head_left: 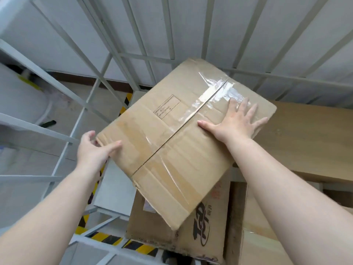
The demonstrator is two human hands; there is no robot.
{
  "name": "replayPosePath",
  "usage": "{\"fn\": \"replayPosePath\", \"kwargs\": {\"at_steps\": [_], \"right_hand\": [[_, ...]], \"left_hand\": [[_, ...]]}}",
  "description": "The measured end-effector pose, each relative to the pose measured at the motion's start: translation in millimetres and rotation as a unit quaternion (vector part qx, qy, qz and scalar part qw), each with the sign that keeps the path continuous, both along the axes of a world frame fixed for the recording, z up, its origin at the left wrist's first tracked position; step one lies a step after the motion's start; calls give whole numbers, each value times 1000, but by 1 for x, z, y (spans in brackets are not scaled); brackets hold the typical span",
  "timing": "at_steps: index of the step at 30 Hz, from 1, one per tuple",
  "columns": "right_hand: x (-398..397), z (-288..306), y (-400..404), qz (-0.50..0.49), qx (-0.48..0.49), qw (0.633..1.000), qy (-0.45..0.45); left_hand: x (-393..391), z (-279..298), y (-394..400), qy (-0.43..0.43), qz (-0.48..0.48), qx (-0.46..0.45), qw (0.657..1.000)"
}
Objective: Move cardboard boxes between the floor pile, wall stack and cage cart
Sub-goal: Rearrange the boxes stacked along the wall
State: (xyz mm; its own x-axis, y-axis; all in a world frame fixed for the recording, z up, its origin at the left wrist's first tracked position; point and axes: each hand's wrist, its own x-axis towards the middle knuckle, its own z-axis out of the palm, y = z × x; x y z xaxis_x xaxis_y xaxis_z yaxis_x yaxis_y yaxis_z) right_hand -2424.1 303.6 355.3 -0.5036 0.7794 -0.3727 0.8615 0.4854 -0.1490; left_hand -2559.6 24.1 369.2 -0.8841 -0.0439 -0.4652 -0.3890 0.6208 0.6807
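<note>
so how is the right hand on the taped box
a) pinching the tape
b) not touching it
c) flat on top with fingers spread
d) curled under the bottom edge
c: the right hand lies flat with fingers spread on the top face of the taped box, while the left hand grips the box's left corner.

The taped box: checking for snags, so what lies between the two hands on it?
Head view: between the left hand and the right hand lies only the taped box top, with its taped seam and printed label.
</note>
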Motion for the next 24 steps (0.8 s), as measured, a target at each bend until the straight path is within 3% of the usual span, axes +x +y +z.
{"fn": "replayPosePath", "kwargs": {"at_steps": [2, 6, 7, 13, 19, 24], "right_hand": [[-3, 0, 16, -14, -2, 1000, 4], [-1, -4, 56, -78, 8, 997, 25], [0, -5, 66, -102, 6, 994, 38], [-20, -6, 106, -164, -30, 985, 34], [-20, -24, 116, -237, -11, 965, 117], [-25, -19, 104, -256, -5, 949, 182]], "left_hand": [[-3, -6, 12, 19, 17, 58, 998], [30, -33, 28, -178, 14, 155, 972], [34, -33, 36, -194, 10, 173, 966], [-10, -26, 94, -158, -12, 166, 973], [-69, -27, 146, -208, -75, 171, 960], [-99, -24, 140, -216, -118, 174, 953]]}}
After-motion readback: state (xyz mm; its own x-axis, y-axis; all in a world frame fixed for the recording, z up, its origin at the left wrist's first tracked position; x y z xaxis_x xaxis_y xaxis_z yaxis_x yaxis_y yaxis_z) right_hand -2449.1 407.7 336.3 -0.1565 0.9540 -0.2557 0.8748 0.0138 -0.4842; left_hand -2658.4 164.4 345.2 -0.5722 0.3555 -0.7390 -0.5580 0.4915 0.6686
